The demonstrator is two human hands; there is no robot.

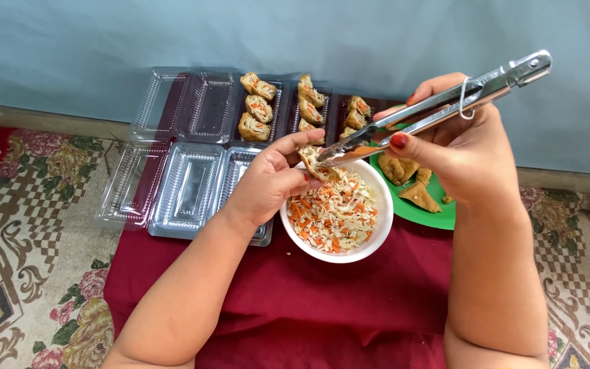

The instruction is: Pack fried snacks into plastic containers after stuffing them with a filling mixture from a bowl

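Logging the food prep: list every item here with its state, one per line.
left hand: holding a fried pocket over the bowl
right hand: gripping metal tongs
tongs: tips at the pocket
white bowl: filled with shredded slaw
green plate: holds unfilled pieces
clear trays: open, some empty, some holding filled pieces

My arms are bare from the wrists up past the elbows — no sleeves, no watch, no bangles. My left hand [271, 179] carries no ring that I can see. On my right hand [462, 147] the thumbnail is painted glossy red — a second red nail peeks out near the top. My forearms are full and rounded.
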